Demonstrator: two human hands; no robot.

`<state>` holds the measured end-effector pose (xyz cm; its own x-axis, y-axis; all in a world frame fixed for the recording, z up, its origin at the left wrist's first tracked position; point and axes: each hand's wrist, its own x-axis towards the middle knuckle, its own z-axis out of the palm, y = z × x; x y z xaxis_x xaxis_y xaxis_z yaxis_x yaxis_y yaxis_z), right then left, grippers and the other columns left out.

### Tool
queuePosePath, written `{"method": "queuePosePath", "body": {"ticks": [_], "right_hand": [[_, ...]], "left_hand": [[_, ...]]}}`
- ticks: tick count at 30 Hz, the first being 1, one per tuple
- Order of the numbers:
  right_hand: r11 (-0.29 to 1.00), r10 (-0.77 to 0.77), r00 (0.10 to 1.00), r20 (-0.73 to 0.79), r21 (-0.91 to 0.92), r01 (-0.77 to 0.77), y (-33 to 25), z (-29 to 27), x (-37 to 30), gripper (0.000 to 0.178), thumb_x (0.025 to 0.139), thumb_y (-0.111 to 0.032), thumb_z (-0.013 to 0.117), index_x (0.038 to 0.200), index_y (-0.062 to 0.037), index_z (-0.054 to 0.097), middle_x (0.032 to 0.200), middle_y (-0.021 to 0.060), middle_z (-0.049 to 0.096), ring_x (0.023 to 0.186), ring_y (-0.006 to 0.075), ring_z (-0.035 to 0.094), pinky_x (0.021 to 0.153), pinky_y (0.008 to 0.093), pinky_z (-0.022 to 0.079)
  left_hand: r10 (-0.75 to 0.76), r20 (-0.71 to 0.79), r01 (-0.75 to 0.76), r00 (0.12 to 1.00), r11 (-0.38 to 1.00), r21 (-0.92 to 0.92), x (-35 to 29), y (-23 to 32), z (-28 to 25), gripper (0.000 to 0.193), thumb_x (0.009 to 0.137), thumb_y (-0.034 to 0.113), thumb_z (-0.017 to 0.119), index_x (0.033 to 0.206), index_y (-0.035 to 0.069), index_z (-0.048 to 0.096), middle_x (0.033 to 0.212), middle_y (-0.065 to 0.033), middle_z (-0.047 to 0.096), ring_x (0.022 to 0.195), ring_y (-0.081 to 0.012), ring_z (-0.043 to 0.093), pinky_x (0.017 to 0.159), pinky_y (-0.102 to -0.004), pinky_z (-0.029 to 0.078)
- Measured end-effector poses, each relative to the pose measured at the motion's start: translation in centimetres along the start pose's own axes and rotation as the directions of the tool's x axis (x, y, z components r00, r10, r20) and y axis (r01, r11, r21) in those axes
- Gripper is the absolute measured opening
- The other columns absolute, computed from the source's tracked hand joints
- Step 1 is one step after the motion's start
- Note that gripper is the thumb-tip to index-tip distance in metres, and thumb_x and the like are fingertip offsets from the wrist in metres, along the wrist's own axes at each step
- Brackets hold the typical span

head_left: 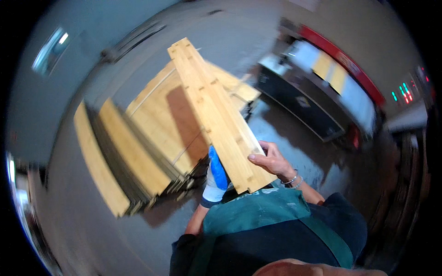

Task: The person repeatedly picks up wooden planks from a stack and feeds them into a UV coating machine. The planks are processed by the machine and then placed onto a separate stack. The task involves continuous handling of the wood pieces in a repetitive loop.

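Both my hands carry a stack of long, light bamboo planks [214,108], its near end close to my green apron [258,209] and its far end pointing away. On the left edge is my left hand [216,177], in a white and blue glove, its fingers partly hidden beneath the planks. My right hand [274,161] is bare, with bracelets at the wrist. It grips the right edge near the close end, thumb on the top face and fingers around the side.
Beyond the held planks lies a broad stack of similar boards [154,117]. Two narrow plank piles [99,156] stand on the floor at left. At right is a dark machine [299,99] with a red bar [343,62] and yellowish pieces [330,71] on top. Indicator lights glow at far right.
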<state>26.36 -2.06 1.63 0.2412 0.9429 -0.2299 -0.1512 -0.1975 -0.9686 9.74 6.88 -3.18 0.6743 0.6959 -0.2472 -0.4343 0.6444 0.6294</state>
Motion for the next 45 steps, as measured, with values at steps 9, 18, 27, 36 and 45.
{"method": "queuePosePath", "body": {"ticks": [9,18,27,36,45], "right_hand": [[0.989,-0.129,0.76,-0.636,-0.029,0.144,7.6,-3.8,-5.1,0.041,0.084,-0.02,0.071,0.108,0.011,0.06,0.098,0.0128,0.068,0.084,0.0158,0.063,0.074,0.0303,0.053],[0.922,-0.027,0.539,-0.842,0.186,0.338,13.2,-8.0,-9.5,0.037,0.086,-0.015,0.069,0.111,0.0109,0.058,0.098,0.0113,0.067,0.087,0.0141,0.063,0.076,0.0278,0.053],[0.911,0.15,0.647,-0.748,0.358,0.203,15.1,-14.8,-11.2,0.04,0.085,-0.021,0.072,0.109,0.0094,0.063,0.097,0.0109,0.068,0.083,0.0143,0.065,0.074,0.0281,0.053],[0.945,-0.002,0.511,-0.86,0.166,0.282,17.5,-22.4,-17.4,0.031,0.087,-0.016,0.067,0.107,0.0076,0.067,0.094,0.0065,0.07,0.078,0.0128,0.065,0.072,0.0258,0.052],[0.892,0.114,0.498,-0.86,0.309,0.329,22.9,-25.8,-18.4,0.031,0.088,-0.017,0.067,0.108,0.0068,0.066,0.095,0.0071,0.07,0.081,0.0128,0.066,0.074,0.0268,0.053]], "left_hand": [[-0.163,0.571,-0.128,0.805,0.892,0.434,9.0,-9.7,0.5,0.041,0.102,0.019,0.043,0.14,0.004,0.038,0.127,-0.0141,0.056,0.113,-0.0235,0.06,0.092,-0.0362,0.053],[-0.246,0.809,-0.642,0.534,0.506,0.577,9.9,-16.0,1.6,0.054,0.096,0.02,0.054,0.143,-0.001,0.036,0.137,-0.0198,0.05,0.122,-0.0314,0.053,0.103,-0.0377,0.042],[-0.386,0.798,-0.665,0.462,0.445,0.6,13.7,-21.1,1.2,0.06,0.09,0.019,0.067,0.141,0.0,0.04,0.129,-0.0179,0.057,0.117,-0.0247,0.057,0.098,-0.0354,0.044],[-0.542,0.62,-0.195,0.567,0.643,0.74,17.4,-23.3,2.5,0.057,0.095,0.016,0.059,0.145,0.002,0.035,0.143,-0.0129,0.046,0.13,-0.0218,0.045,0.107,-0.0316,0.037],[-0.687,0.397,0.12,0.608,0.575,0.81,20.4,-26.4,3.2,0.107,0.056,0.002,0.085,0.148,0.002,0.03,0.135,-0.0221,0.05,0.12,-0.0387,0.051,0.102,-0.0388,0.042]]}}
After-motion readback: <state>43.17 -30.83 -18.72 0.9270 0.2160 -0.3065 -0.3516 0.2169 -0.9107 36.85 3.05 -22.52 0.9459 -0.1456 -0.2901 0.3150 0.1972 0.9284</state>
